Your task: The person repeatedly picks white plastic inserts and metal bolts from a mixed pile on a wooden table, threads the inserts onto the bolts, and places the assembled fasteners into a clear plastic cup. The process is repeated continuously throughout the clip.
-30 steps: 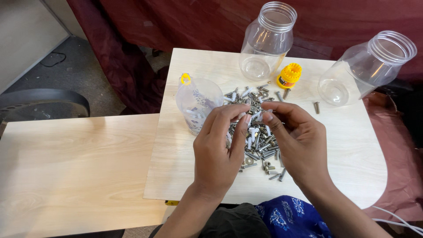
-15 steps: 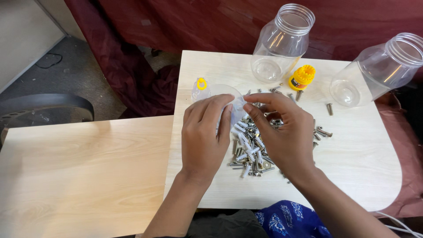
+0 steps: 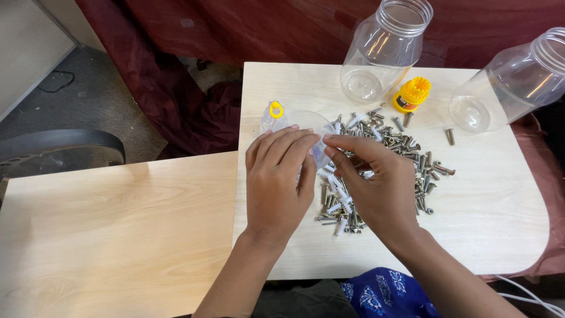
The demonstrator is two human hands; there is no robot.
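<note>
Left hand point(image 3: 276, 179) and right hand point(image 3: 371, 185) pinch clear bag point(image 3: 306, 126) over screws point(image 3: 376, 171) on worktop point(image 3: 494, 200); best kept mouth-up, grip steady

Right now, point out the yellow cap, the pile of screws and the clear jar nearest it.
yellow cap point(image 3: 412, 94), head view, on its ribbed top.
pile of screws point(image 3: 406, 147), head view, on its upper right part.
clear jar point(image 3: 382, 50), head view, on its side wall.

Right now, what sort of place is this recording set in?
Probably an improvised sorting bench in a home or small workshop: a pale wooden table with a heap of screws and plastic plugs, clear plastic jars, and dark red cloth draped behind.
</note>
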